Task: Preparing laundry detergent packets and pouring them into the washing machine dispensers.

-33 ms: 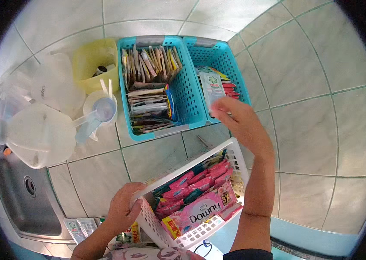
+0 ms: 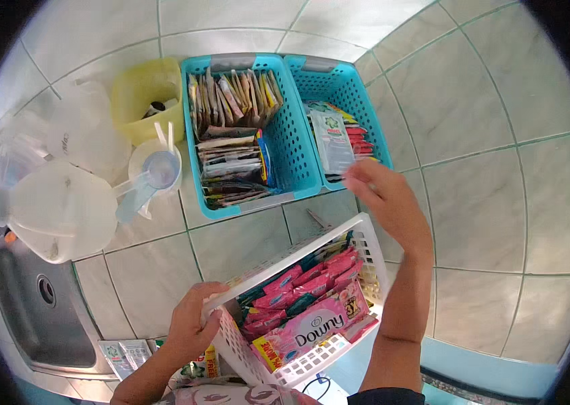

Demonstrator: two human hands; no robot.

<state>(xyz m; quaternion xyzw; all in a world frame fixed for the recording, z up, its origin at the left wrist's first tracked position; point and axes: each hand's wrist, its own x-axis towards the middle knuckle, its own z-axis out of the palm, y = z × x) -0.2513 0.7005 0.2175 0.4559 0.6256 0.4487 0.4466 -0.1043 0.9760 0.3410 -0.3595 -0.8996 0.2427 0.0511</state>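
Observation:
My left hand (image 2: 194, 317) is closed on the left edge of a white plastic basket (image 2: 285, 260), which tilts toward me. Pink sachets (image 2: 298, 283) fill the basket, and a larger pink packet (image 2: 319, 331) stands at its near side. My right hand (image 2: 383, 196) hovers at the near rim of the right turquoise basket (image 2: 322, 84), fingers slightly blurred and loosely apart, nothing visible in them. Just beyond its fingertips a white-and-green sachet (image 2: 332, 145) lies on top of red and yellow sachets (image 2: 359, 138) inside that basket.
Left turquoise basket (image 2: 295, 152) holds upright rows of sachets. Further left are a yellow tub (image 2: 130, 111), a white cup with scoops (image 2: 157, 169) and a translucent jug (image 2: 62, 209). A steel sink (image 2: 42, 324) is at the left; scissors (image 2: 319, 219) lie behind the white basket.
My right hand has drawn back slightly to the right and toward me, off the white-and-green sachet. My left hand keeps its grip on the white basket.

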